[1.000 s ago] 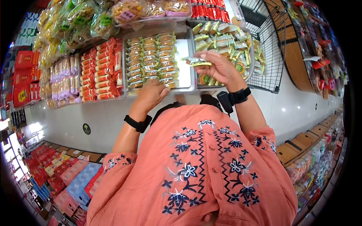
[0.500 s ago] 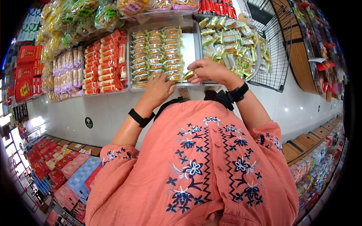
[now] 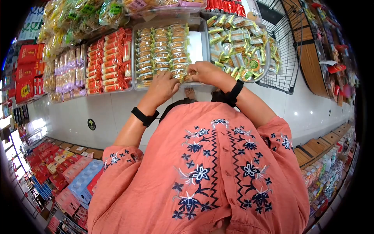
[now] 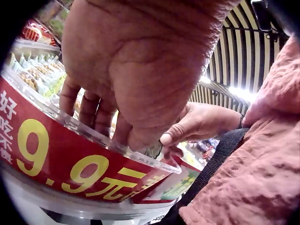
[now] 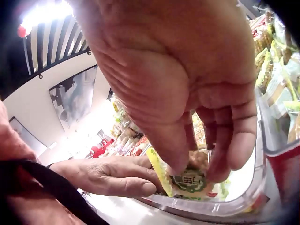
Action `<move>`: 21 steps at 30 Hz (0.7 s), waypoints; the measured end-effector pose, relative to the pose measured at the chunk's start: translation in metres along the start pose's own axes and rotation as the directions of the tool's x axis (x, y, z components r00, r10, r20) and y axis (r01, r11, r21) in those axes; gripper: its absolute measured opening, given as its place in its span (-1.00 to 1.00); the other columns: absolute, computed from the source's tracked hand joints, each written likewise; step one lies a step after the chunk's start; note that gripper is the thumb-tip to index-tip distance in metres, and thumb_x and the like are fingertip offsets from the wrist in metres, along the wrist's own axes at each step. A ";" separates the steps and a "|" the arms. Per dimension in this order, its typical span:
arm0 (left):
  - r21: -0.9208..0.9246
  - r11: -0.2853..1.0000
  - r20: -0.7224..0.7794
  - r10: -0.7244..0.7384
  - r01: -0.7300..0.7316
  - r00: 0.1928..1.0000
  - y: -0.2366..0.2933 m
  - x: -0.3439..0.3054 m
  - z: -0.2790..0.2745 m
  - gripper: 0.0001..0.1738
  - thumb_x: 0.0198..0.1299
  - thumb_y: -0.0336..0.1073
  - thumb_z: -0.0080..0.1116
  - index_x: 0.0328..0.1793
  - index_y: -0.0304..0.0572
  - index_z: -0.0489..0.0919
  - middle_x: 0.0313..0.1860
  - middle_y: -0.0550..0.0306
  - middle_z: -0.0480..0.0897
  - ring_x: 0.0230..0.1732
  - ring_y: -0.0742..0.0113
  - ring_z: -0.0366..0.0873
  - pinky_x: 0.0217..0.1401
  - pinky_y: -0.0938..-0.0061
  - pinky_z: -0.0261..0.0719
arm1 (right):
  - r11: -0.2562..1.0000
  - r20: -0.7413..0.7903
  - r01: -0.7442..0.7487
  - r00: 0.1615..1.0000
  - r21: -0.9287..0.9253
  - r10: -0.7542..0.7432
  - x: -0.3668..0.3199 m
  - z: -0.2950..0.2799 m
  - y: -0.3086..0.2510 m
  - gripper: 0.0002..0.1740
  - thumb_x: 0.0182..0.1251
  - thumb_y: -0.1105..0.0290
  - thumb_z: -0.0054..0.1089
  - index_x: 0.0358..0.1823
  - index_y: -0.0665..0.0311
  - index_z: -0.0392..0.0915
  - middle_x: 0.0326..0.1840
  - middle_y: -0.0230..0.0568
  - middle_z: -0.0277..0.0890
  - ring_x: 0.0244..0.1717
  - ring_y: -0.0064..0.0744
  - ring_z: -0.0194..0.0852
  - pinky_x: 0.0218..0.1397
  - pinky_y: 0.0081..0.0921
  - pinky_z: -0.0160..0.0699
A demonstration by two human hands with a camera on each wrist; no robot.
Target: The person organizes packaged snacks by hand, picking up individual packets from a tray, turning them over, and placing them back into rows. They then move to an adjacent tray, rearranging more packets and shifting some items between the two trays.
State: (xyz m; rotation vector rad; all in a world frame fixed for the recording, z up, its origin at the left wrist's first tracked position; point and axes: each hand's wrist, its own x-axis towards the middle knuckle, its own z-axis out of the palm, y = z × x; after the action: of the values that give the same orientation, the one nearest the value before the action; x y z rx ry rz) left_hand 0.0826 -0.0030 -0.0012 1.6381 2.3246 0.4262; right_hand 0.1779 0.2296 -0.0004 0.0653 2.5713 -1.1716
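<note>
In the head view, a clear plastic tray (image 5: 206,206) holds rows of individually wrapped round biscuits (image 3: 160,46), with a white board (image 3: 196,46) showing at its right side. My right hand (image 3: 206,73) is at the tray's near right corner. Its thumb and fingers pinch one wrapped biscuit (image 5: 190,183), whose yellow-edged wrapper has a green printed label. Beside it, my left hand (image 3: 163,85) reaches over the tray's front wall, fingers lowered among the nearest packets. In the right wrist view the left fingertips touch the edge of the same packet. The left fingertips are partly hidden behind the wall.
Left of the tray are red-wrapped rolls (image 3: 111,58) and purple-wrapped sticks (image 3: 70,70). A bin of loose green-edged packets (image 3: 237,43) adjoins it on the right, beside a wire cart (image 3: 286,50). A red price sign (image 4: 61,159) covers the tray's front.
My right hand has come down and left from above the loose-packet bin, bringing the wrapped biscuit into the tray next to the left hand. The left hand has stayed near the tray's front edge.
</note>
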 end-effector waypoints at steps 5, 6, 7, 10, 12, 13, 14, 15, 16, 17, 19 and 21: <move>0.000 1.000 0.000 -0.001 0.001 1.000 -0.001 0.000 0.000 -0.75 0.43 -0.11 0.16 -0.09 -0.05 0.75 -0.10 0.07 0.56 0.02 0.03 0.50 0.06 0.14 0.42 | 0.992 0.012 0.125 0.992 -0.037 -0.124 0.002 0.009 0.021 -0.66 0.33 0.36 0.29 0.10 0.31 0.66 -0.15 0.04 0.74 -0.16 -0.05 0.73 -0.05 -0.24 0.66; -0.007 1.000 0.005 -0.005 0.005 1.000 -0.002 0.000 0.000 -0.74 0.43 -0.11 0.15 -0.09 -0.05 0.75 -0.10 0.07 0.56 0.02 0.03 0.50 0.07 0.13 0.42 | 0.998 0.047 0.056 0.997 0.019 -0.057 0.002 0.005 0.016 -0.66 0.35 0.37 0.28 0.11 0.31 0.66 -0.17 0.00 0.74 -0.19 -0.12 0.72 -0.07 -0.26 0.66; -0.014 1.000 0.010 -0.008 0.008 1.000 -0.002 0.000 0.000 -0.74 0.44 -0.11 0.15 -0.10 -0.06 0.75 -0.10 0.06 0.56 0.02 0.03 0.50 0.07 0.13 0.43 | 0.997 0.086 -0.016 0.996 0.073 0.009 0.002 -0.001 0.011 -0.66 0.36 0.37 0.27 0.12 0.31 0.66 -0.19 -0.03 0.74 -0.23 -0.19 0.71 -0.10 -0.28 0.67; -0.037 0.999 -0.017 -0.010 0.010 1.000 -0.003 0.001 0.001 -0.72 0.44 -0.11 0.14 -0.10 -0.08 0.75 -0.10 0.05 0.56 0.03 0.03 0.50 0.08 0.12 0.43 | 0.959 0.184 -0.200 0.969 0.203 0.163 0.004 -0.006 0.005 -0.70 0.34 0.34 0.32 0.05 0.27 0.70 -0.18 -0.01 0.74 -0.18 -0.09 0.71 -0.06 -0.21 0.67; -0.041 0.999 0.008 -0.026 0.027 1.000 -0.003 0.002 -0.001 -0.72 0.44 -0.12 0.13 -0.10 -0.10 0.75 -0.11 0.05 0.57 0.02 0.02 0.50 0.09 0.12 0.43 | 0.940 0.230 -0.249 0.953 0.233 0.195 0.007 -0.008 0.004 -0.71 0.35 0.35 0.31 0.05 0.27 0.70 -0.19 -0.05 0.74 -0.20 -0.15 0.69 -0.08 -0.23 0.66; -0.043 0.998 0.021 -0.034 0.035 0.999 -0.002 0.002 -0.003 -0.72 0.44 -0.12 0.13 -0.11 -0.10 0.75 -0.11 0.04 0.57 0.02 0.02 0.50 0.09 0.12 0.43 | 0.943 0.246 -0.244 0.951 0.226 0.187 0.007 -0.010 0.003 -0.70 0.38 0.37 0.27 0.09 0.29 0.68 -0.22 -0.10 0.73 -0.26 -0.28 0.67 -0.14 -0.30 0.66; -0.039 0.998 0.032 -0.040 0.041 0.999 -0.001 0.003 -0.004 -0.72 0.44 -0.12 0.13 -0.10 -0.10 0.76 -0.11 0.04 0.57 0.02 0.02 0.50 0.09 0.12 0.43 | 0.946 0.261 -0.239 0.949 0.219 0.179 0.007 -0.012 0.002 -0.68 0.40 0.40 0.22 0.13 0.32 0.66 -0.24 -0.16 0.72 -0.32 -0.42 0.64 -0.19 -0.36 0.66; -0.035 0.998 0.042 -0.045 0.047 0.998 0.000 0.003 -0.006 -0.72 0.43 -0.12 0.13 -0.10 -0.11 0.76 -0.11 0.03 0.57 0.02 0.01 0.50 0.09 0.12 0.43 | 0.960 0.240 -0.201 0.959 0.195 0.152 0.006 -0.012 0.000 -0.68 0.40 0.39 0.23 0.13 0.31 0.66 -0.22 -0.13 0.73 -0.30 -0.37 0.65 -0.16 -0.35 0.66; -0.031 0.998 0.051 -0.052 0.054 0.997 0.001 0.003 -0.007 -0.72 0.43 -0.13 0.13 -0.10 -0.11 0.76 -0.11 0.03 0.57 0.02 0.01 0.50 0.09 0.12 0.43 | 0.972 0.219 -0.163 0.968 0.170 0.124 0.003 -0.012 -0.001 -0.68 0.40 0.39 0.24 0.13 0.31 0.66 -0.21 -0.10 0.73 -0.28 -0.32 0.67 -0.14 -0.33 0.66; -0.012 0.999 0.054 -0.051 0.052 0.997 0.001 0.003 -0.007 -0.72 0.43 -0.13 0.14 -0.11 -0.11 0.76 -0.12 0.03 0.58 0.02 0.00 0.51 0.09 0.12 0.44 | 0.982 0.200 -0.125 0.975 0.144 0.095 0.001 -0.012 -0.001 -0.68 0.39 0.38 0.24 0.13 0.31 0.66 -0.19 -0.07 0.74 -0.26 -0.28 0.68 -0.11 -0.31 0.66; 0.025 0.999 0.062 -0.048 0.047 0.997 0.002 0.003 -0.007 -0.74 0.42 -0.15 0.16 -0.13 -0.12 0.76 -0.12 0.03 0.58 0.01 -0.01 0.52 0.08 0.13 0.46 | 0.998 0.157 -0.012 0.988 0.061 0.003 0.002 -0.006 0.009 -0.66 0.37 0.37 0.26 0.13 0.30 0.66 -0.14 0.00 0.74 -0.19 -0.14 0.70 -0.04 -0.27 0.66; 0.023 1.000 0.007 -0.017 0.017 1.000 -0.004 0.005 -0.001 -0.79 0.38 -0.19 0.20 -0.15 -0.12 0.73 -0.13 0.03 0.59 0.00 -0.01 0.53 0.06 0.13 0.48 | 0.999 0.136 0.029 0.990 0.026 -0.032 0.003 -0.003 0.013 -0.66 0.36 0.35 0.28 0.12 0.30 0.66 -0.09 0.06 0.74 -0.12 -0.03 0.70 0.02 -0.23 0.64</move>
State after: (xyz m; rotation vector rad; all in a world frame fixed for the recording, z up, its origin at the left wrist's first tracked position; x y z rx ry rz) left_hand 0.0772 0.0005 -0.0015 1.6265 2.3446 0.3905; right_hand 0.1768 0.2402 -0.0083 -0.0476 2.4476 -1.1755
